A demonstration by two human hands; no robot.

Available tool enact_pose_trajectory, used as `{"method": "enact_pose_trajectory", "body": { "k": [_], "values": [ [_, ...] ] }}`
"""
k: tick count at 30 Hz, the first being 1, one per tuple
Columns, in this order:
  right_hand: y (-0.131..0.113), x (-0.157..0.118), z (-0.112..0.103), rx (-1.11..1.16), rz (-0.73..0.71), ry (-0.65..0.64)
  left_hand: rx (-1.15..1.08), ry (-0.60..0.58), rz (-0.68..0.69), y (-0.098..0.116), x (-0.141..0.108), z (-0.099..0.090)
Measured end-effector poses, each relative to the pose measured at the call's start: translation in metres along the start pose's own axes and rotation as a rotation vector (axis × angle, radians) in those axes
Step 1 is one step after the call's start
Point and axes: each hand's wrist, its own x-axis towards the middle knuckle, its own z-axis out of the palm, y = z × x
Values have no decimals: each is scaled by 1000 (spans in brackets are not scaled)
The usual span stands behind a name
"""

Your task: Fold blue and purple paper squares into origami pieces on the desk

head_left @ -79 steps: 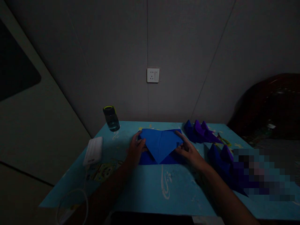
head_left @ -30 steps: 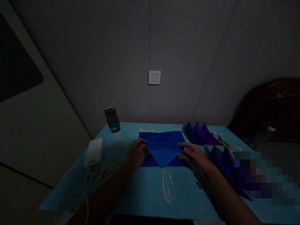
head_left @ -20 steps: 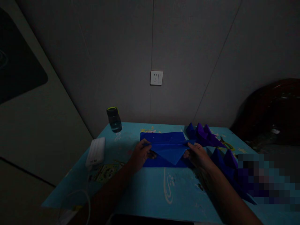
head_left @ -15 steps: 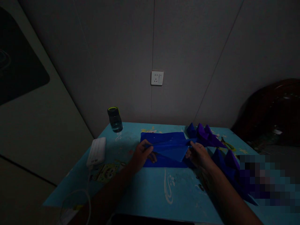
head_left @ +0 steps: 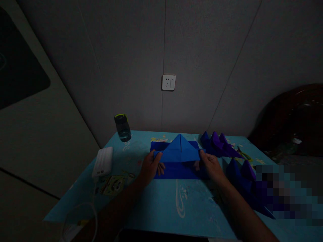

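A blue folded paper hat or boat shape (head_left: 174, 153) is held up between my two hands, its peak upward and a seam running down the middle. My left hand (head_left: 151, 164) pinches its left end between thumb and fingers. At the right end, my right hand (head_left: 210, 164) grips it the same way. Beneath it a darker blue sheet (head_left: 179, 173) lies flat on the table. Folded blue and purple paper boats (head_left: 218, 144) stand at the back right, with more folded paper boats (head_left: 239, 176) beside my right forearm.
On the blue patterned table (head_left: 156, 208) stand a water bottle (head_left: 122, 128) at the back left and a white power bank (head_left: 103, 161) with a cable. A cartoon-printed card (head_left: 114, 185) lies near my left forearm. Scissors (head_left: 244, 154) lie behind the boats. A wall socket (head_left: 168, 82) is ahead.
The blue folded paper has been turned from lying nearly flat, its point toward me, to facing me with its peak upward. Both hands keep hold of its ends.
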Motion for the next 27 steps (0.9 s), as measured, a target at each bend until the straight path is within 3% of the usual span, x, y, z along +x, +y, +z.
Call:
{"method": "enact_pose_trajectory", "body": {
  "k": [6, 11, 14, 19, 27],
  "values": [
    [-2, -5, 8, -99, -97, 96, 31, 81, 9, 1, 3, 2],
    [-1, -3, 7, -56, -97, 113, 64, -1, 44, -3, 2, 0],
    [1, -2, 7, 16, -96, 97, 106, -28, 56, -7, 3, -2],
    [-3, -6, 16, 101, -107, 68, 178, 71, 66, -9, 5, -6],
    [5, -6, 11, -35, -150, 26, 223, 115, 93, 3, 2, -7]
  ]
}}
